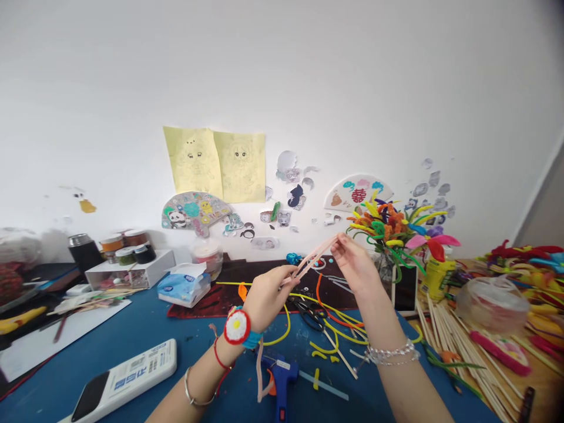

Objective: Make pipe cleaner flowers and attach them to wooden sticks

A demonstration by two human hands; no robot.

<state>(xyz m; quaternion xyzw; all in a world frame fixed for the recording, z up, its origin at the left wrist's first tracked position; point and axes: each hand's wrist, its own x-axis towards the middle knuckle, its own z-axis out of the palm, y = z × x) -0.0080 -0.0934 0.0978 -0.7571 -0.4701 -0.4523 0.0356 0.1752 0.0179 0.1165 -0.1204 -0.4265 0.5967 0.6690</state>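
Note:
Pale pink pipe cleaners [315, 256] stretch between my two hands above the middle of the table. My left hand [269, 296] is closed round their lower left end, and another pink length hangs down below that wrist. The fingers of my right hand [355, 261] pinch the upper right end. Beneath my hands lie black scissors [312, 314] and yellow and orange pipe cleaners. A blue glue gun [281, 382] with a clear glue stick rests nearer the front edge.
On the right are a bunch of pipe cleaner flowers [392, 226], wooden sticks [458, 352] and a plastic tub [492, 305]. To the left are a tissue pack [184, 286], a white box [132, 273] and a white device [127, 379].

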